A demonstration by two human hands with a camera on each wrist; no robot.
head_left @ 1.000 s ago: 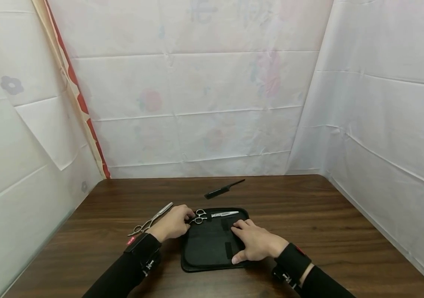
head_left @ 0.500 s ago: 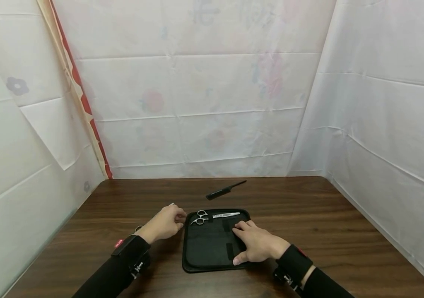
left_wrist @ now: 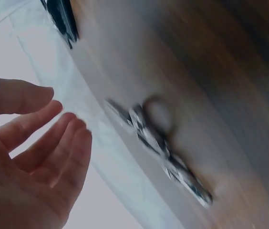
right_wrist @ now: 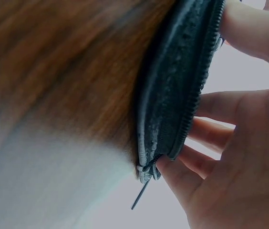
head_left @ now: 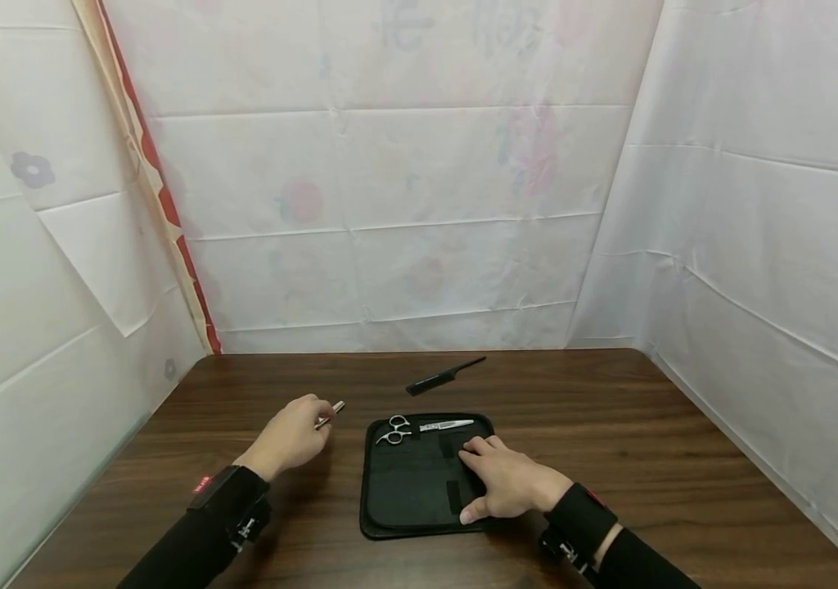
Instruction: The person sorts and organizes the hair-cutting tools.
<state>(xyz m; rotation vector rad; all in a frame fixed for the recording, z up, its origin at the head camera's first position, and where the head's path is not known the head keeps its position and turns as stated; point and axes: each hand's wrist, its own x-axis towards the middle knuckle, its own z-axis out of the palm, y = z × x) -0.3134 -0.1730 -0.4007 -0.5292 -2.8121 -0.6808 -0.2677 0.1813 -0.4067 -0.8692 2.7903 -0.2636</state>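
Note:
My left hand (head_left: 290, 435) hovers over a silver pair of hairdressing scissors (head_left: 339, 406) lying left of the case. In the left wrist view these scissors (left_wrist: 156, 143) lie apart from the loosely bent fingers, and they look blurred. In the head view the hand hides most of them. My right hand (head_left: 503, 481) rests on the right side of a flat black zip case (head_left: 407, 495), its fingers spread and thumb near the front corner. The zipped edge (right_wrist: 199, 86) shows close to the fingers in the right wrist view. Another pair of silver scissors (head_left: 447, 424) sits under a strap on the case.
A black tail comb (head_left: 434, 381) lies behind the case on the brown wooden table (head_left: 610, 425). White cloth sheets (head_left: 389, 180) enclose the table at the back and both sides.
My left hand has drawn away from the case's left edge and the scissors on it, moving left over the loose scissors. My right hand has stayed on the case.

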